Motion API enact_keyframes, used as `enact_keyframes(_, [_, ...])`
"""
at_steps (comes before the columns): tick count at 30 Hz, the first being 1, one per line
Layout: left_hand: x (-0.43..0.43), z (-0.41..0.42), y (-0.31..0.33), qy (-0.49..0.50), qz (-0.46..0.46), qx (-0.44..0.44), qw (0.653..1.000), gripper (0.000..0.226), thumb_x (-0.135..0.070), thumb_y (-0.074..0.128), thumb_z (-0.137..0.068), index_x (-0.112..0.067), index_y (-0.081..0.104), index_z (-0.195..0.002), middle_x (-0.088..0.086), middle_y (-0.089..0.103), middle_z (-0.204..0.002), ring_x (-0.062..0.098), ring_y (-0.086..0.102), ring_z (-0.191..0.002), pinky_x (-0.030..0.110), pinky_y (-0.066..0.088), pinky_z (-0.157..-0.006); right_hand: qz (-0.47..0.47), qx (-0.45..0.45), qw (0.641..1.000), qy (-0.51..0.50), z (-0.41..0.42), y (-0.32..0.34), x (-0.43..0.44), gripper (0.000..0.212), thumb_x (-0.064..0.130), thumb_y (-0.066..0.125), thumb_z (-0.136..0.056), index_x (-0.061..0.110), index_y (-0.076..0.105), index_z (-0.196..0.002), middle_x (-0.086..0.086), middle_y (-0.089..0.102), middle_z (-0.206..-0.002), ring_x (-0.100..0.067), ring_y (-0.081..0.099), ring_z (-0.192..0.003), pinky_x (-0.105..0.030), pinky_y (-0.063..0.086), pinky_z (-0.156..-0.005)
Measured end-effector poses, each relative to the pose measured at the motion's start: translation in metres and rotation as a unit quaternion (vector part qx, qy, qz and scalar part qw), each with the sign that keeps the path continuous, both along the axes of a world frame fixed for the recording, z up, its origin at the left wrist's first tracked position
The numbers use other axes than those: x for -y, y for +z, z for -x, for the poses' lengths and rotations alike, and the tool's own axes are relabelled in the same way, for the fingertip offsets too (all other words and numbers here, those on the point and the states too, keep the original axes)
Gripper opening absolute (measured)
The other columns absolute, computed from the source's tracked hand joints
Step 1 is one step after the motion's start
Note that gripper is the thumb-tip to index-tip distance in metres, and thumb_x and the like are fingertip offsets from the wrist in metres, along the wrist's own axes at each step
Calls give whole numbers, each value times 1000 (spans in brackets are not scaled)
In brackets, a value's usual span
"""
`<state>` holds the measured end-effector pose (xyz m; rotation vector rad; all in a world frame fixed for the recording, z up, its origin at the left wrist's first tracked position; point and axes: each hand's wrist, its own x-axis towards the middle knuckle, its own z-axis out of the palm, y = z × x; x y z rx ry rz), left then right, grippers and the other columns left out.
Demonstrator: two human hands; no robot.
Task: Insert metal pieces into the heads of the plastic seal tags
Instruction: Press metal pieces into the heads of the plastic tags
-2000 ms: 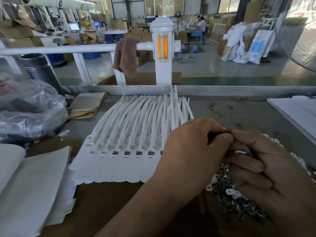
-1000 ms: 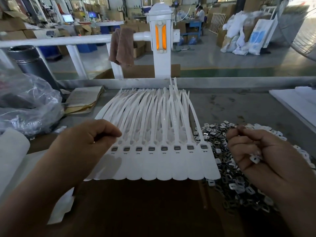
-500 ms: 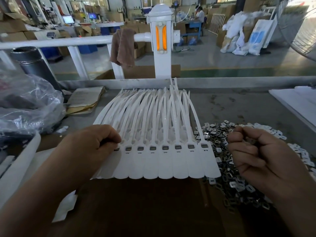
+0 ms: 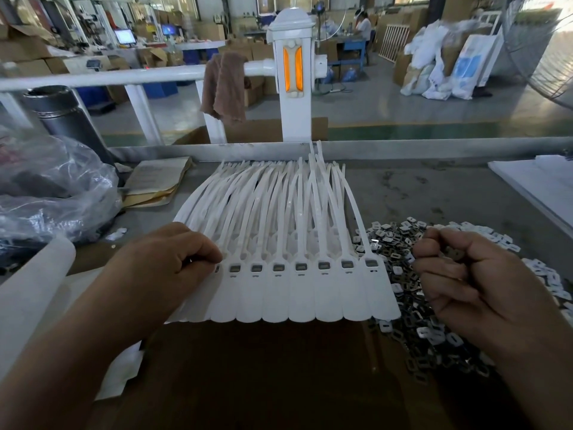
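Seal tags (image 4: 300, 293): we count eight heads in one row, side by side and touching, on the grey table (image 4: 434, 193). The left end of the row runs under a hand, so there may be more.
Tag look: white plastic. Each has a wide flat flag with a rounded near edge, then a head with a small dark grey rectangular slot, then a long thin tail curving away from us. The tails fan and cross at the far end.
Metal pieces (image 4: 400, 234): one loose heap just right of the row, touching its right-most tag. There are too many to count; they are small, square, silver-grey and holed.
Left hand (image 4: 167, 268): it rests on the left end of the row with fingers curled in. Thumb and forefinger tips meet at the left-most visible head, and we cannot tell whether they pinch anything.
Right hand (image 4: 465, 283): it is right of the row, above the heap, clenched round metal pieces, one showing between thumb and forefinger.
Plastic bag (image 4: 55, 193): one, clear and crumpled, left of the row.
Folders (image 4: 155, 184): one small tan stack, left of the tails.
White post (image 4: 293, 88): one, beyond the tails, with two orange strips.
Brown cloth (image 4: 223, 85): one, draped on the rail left of the post.
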<state>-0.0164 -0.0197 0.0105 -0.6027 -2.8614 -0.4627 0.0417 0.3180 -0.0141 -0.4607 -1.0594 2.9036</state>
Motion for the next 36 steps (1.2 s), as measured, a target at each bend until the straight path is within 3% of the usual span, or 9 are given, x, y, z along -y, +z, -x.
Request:
enact_keyframes(5, [-3,-3,2,4,12,4,1000,18,-44,54,-81,-60,48,-76,-37,45,-83,-15,45,-81,11,32,-63,-13,-2,1000,-1,0,-1,-2,3,15,49,-84,12,48,-84,-1,49,-66,-4,35,-38,-12,23,-26])
enact_keyframes(9, [1,-5,1,28,39,-26,999,17,-38,56,-82,-48,59,-96,-35,42,-82,-8,45,-79,18,37,-65,-12,-3,1000,-2,0,-1,-3,4,15,50,-83,12,48,-84,-1,49,-66,-4,35,-38,-12,23,-25])
enact_keyframes(15, [7,-19,-6,8,63,-108,992,23,-16,55,-89,-25,73,-101,-10,60,-95,7,49,-87,29,43,-73,-17,-5,1000,0,1,-1,-3,5,15,51,-81,11,49,-84,-1,50,-66,-4,36,-38,-13,24,-25])
enact_keyframes(20, [6,-26,-5,10,103,-94,990,42,-34,38,-87,-22,73,-105,-3,66,-97,19,61,-89,44,54,-75,-21,-5,1000,3,0,-2,-3,7,15,52,-81,13,48,-87,-2,51,-67,-4,36,-39,-13,24,-25])
enact_keyframes(27, [4,-27,-3,20,132,-85,987,49,-40,32,-87,-20,72,-107,0,67,-100,23,63,-91,48,54,-76,-76,17,996,34,-2,-3,2,11,19,53,-87,10,53,-81,-3,51,-66,-5,33,-37,-15,22,-24])
enact_keyframes(36, [0,-27,-3,20,134,-79,988,32,-25,51,-79,-24,74,-102,-1,66,-97,26,63,-89,48,54,-72,-70,32,995,59,-3,-4,6,11,19,52,-89,9,53,-83,-4,51,-66,-5,34,-36,-16,23,-22])
